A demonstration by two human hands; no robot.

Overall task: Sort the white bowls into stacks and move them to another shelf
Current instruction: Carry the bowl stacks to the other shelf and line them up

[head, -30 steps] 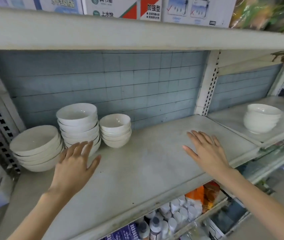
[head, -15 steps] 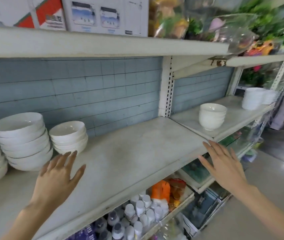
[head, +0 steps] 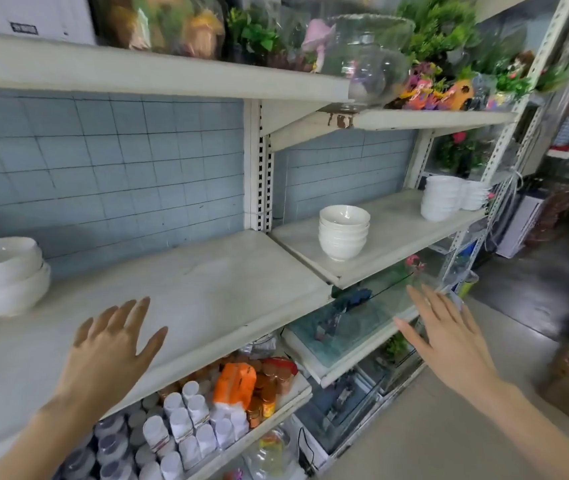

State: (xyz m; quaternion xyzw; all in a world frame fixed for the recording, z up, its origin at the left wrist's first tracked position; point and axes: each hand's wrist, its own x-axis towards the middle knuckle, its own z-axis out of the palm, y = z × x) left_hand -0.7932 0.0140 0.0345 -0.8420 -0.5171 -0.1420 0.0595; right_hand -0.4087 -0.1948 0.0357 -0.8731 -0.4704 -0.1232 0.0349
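Observation:
A stack of wide white bowls [head: 4, 275] sits at the far left of the left shelf [head: 206, 289]. On the right shelf [head: 393, 233] a stack of small white bowls [head: 343, 232] stands near its left end. Two more white stacks [head: 442, 197] stand at its far right end. My left hand [head: 113, 344] hovers palm down over the front of the left shelf, fingers spread, holding nothing. Spread and empty as well, my right hand [head: 445, 337] hangs in front of and below the right shelf.
A glass fish tank [head: 355, 320] sits under the right shelf. Bottles and jars [head: 189, 420] fill the lower left shelf. Glass bowls and artificial plants [head: 362, 46] crowd the top shelves. A perforated white upright [head: 258, 168] divides the two bays. Floor lies to the right.
The view has swung right: the left bowl stacks slid toward the frame's left edge and the right shelf came to the centre. Both open hands shifted right with it.

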